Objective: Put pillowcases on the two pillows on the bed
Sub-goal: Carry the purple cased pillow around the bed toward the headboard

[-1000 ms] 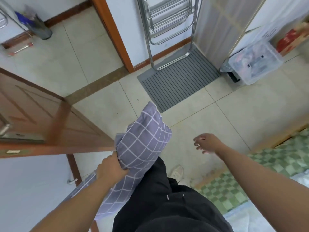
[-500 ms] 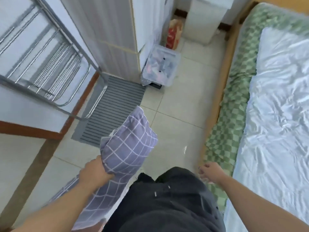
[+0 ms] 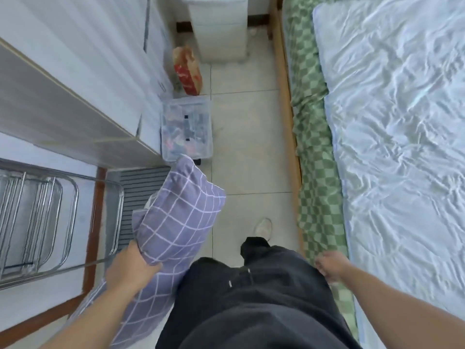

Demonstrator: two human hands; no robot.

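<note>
Got my left hand (image 3: 130,269) clamped around the middle of the purple checked pillow (image 3: 176,217), fingers dug into the fabric so I can lug it one-handed; the stuffed end pokes up and forward past my grip, the slack end hangs behind my wrist. Right hand (image 3: 329,269) holds nothing, fingers look loosely curled though it's a bit blurry, hanging just beside the bed (image 3: 392,147); I'd guess I'm keeping it free for when I reach the mattress, no second pillow in view.
</note>
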